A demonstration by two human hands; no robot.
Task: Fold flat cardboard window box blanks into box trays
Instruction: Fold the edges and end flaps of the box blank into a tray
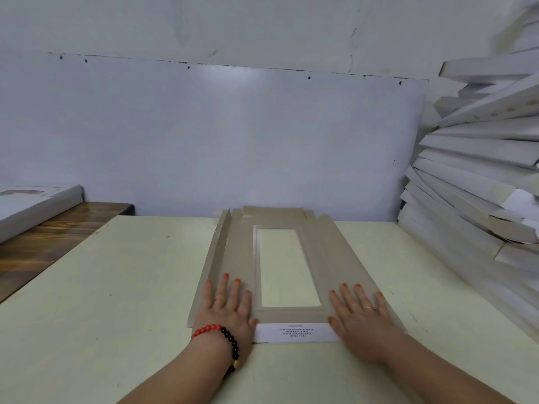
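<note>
Both hands flat and spread, left hand (226,306) and right hand (361,313) pressing the near end of the cardboard blank (242,258) lying on the tabletop (116,287) — light, stiff sheet, I'd say, best worked along its scored side flaps.

Low in the frame's centre, the left hand (226,309) and right hand (361,316) press flat, fingers straight, on the near end of a grey window blank (323,258) (its left flap raised) lying on the pale table (116,287).
</note>
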